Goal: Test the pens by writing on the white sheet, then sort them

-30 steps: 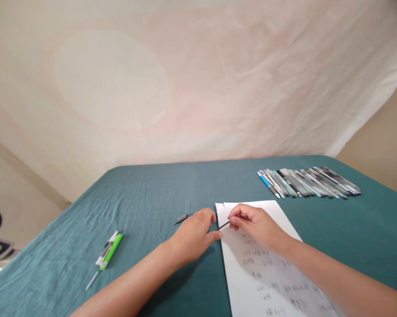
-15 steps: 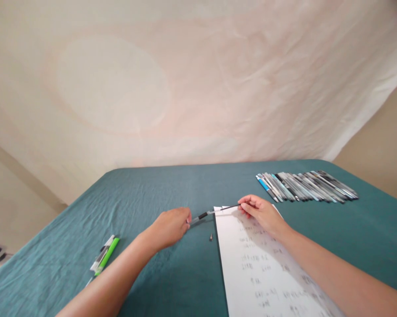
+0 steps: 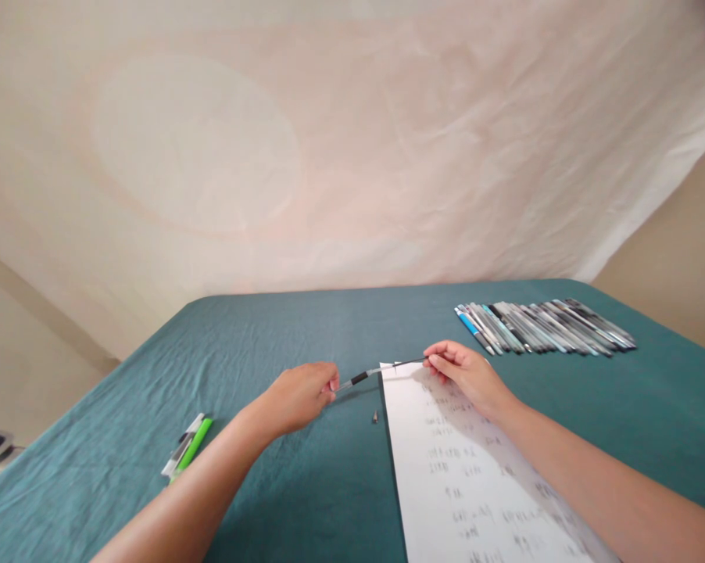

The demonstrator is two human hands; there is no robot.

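Note:
My left hand (image 3: 302,393) is closed in a pinch on the left end of a slim pen barrel (image 3: 361,378). My right hand (image 3: 463,369) pinches the thin dark refill (image 3: 405,363) that sticks out of the barrel's right end. Both hands hold these parts just above the teal cloth, at the top left corner of a white sheet of paper (image 3: 470,485) with handwriting on it. A tiny dark pen tip piece (image 3: 374,417) lies on the cloth beside the paper's left edge.
A row of several pens (image 3: 543,326) lies at the far right of the teal-covered table (image 3: 259,344). A green pen and a white pen (image 3: 187,447) lie at the left. A pale cloth hangs behind the table.
My hands have drawn apart: the left went left with the barrel, the right went up and right with the refill. The small tip piece now lies on the cloth.

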